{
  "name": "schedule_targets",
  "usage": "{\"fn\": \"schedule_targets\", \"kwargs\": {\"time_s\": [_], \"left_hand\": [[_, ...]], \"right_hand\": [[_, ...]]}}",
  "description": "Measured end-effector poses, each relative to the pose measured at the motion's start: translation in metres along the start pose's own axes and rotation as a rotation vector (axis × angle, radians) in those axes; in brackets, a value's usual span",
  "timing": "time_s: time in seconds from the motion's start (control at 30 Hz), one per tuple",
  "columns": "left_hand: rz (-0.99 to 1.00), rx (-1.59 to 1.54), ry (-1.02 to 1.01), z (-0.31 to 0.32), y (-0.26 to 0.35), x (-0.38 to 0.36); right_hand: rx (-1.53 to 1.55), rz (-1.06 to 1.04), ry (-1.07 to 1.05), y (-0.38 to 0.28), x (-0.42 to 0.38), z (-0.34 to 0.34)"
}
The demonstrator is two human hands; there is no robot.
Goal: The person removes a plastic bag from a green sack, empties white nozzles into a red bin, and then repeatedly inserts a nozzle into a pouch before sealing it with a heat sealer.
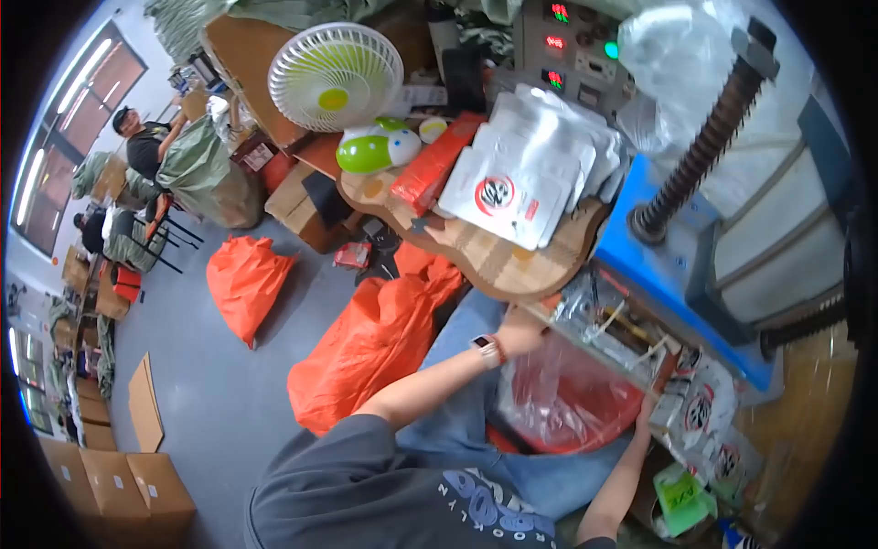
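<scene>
The left hand (524, 331) has its grip at the near end of the pale ledge (595, 343), fingers mostly tucked out of sight, so I cannot tell whether it pinches anything; the right hand (646, 414) lies along the far end, and whether its grip is spread or pressed together is equally unclear. The ledge thus spans the gap between the two grips, with metal fittings (585, 304) just beyond it and the blue frame (654, 265) farther out. Below and between the grips sits a red tub (631, 403) lined with clear plastic. Silver pouches (521, 174) lie fanned on the wooden bench (541, 273), past the left grip; more printed packs (698, 410) are just outside the right one. To work well here, I would judge, keep both hands even along the ledge, fingertips clear of the fittings, and sleeve and wristband off the stacked pouches.
</scene>
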State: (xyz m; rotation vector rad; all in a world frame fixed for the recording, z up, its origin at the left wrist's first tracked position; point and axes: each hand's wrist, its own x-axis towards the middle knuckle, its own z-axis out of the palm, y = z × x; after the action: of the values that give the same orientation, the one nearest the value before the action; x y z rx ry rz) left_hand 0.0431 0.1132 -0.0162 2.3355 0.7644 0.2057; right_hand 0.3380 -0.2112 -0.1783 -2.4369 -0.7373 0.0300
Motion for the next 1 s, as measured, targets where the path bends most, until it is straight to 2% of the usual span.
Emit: {"fn": "schedule_targets", "kwargs": {"time_s": [0.03,0.07,0.1,0.13,0.2,0.27,0.3,0.33,0.37,0.4,0.43,0.5,0.53,0.57,0.63,0.7,0.77,0.8,0.83,0.87,0.9,0.93,0.97,1.0], "left_hand": [[0.089,0.224,0.073,-0.014,0.012,-0.035],[0.184,0.074,0.269,-0.036,0.026,-0.064],[0.199,-0.052,0.284,-0.053,0.026,-0.091],[0.173,-0.038,0.345,-0.060,0.015,-0.119],[0.075,0.071,0.505,-0.086,-0.005,-0.173],[-0.156,-0.006,0.527,-0.099,-0.038,-0.217],[-0.337,-0.014,0.517,-0.102,-0.052,-0.238],[-0.427,-0.002,0.457,-0.106,-0.068,-0.254],[-0.538,0.048,0.272,-0.113,-0.083,-0.267],[-0.501,0.145,0.175,-0.114,-0.103,-0.278],[-0.457,0.241,0.082,-0.113,-0.124,-0.285],[-0.471,0.359,0.065,-0.112,-0.149,-0.290],[-0.471,0.476,0.050,-0.114,-0.158,-0.289],[-0.598,0.402,0.018,-0.120,-0.165,-0.286],[-0.585,0.686,0.077,-0.127,-0.178,-0.289],[-0.601,0.722,0.089,-0.142,-0.202,-0.293],[-0.739,0.920,0.046,-0.162,-0.219,-0.295],[-0.790,1.001,0.060,-0.166,-0.235,-0.297],[-0.839,1.082,0.070,-0.167,-0.248,-0.301],[-0.876,1.062,-0.034,-0.171,-0.233,-0.295],[-0.901,0.907,-0.154,-0.161,-0.253,-0.284],[-0.716,0.982,0.073,-0.135,-0.265,-0.283],[-0.520,1.041,0.301,-0.114,-0.271,-0.278],[-0.599,0.878,-0.015,-0.112,-0.260,-0.262]], "right_hand": [[-0.041,0.031,-0.008,0.083,-0.018,0.024],[-0.221,0.018,-0.073,0.025,-0.028,-0.013],[-0.025,0.004,0.102,-0.006,-0.044,-0.021],[0.083,-0.008,0.198,-0.051,-0.067,-0.042],[0.214,-0.043,0.316,-0.136,-0.115,-0.076],[0.304,-0.111,0.368,-0.178,-0.154,-0.071],[0.342,-0.200,0.323,-0.213,-0.169,-0.074],[0.592,-0.136,0.194,-0.237,-0.186,-0.065],[0.593,-0.310,0.086,-0.275,-0.195,-0.068],[0.544,-0.470,-0.050,-0.315,-0.200,-0.072],[0.615,-0.583,-0.282,-0.351,-0.203,-0.071],[0.624,-0.975,-0.537,-0.410,-0.207,-0.050],[0.599,-1.074,-0.625,-0.432,-0.212,-0.033],[0.570,-1.176,-0.712,-0.452,-0.217,-0.011],[0.379,-1.333,-0.736,-0.483,-0.222,0.037],[0.035,-1.409,-0.779,-0.502,-0.223,0.088],[-0.243,-1.424,-0.709,-0.493,-0.219,0.140],[-0.490,-1.383,-0.752,-0.499,-0.217,0.141],[-0.508,-1.383,-0.875,-0.499,-0.213,0.138],[-0.498,-1.464,-0.844,-0.500,-0.215,0.139],[-0.489,-1.540,-0.815,-0.500,-0.219,0.136],[-0.490,-1.537,-0.825,-0.498,-0.222,0.133],[-0.260,-1.567,-0.794,-0.502,-0.223,0.122],[-0.033,-1.584,-0.753,-0.506,-0.221,0.112]]}}
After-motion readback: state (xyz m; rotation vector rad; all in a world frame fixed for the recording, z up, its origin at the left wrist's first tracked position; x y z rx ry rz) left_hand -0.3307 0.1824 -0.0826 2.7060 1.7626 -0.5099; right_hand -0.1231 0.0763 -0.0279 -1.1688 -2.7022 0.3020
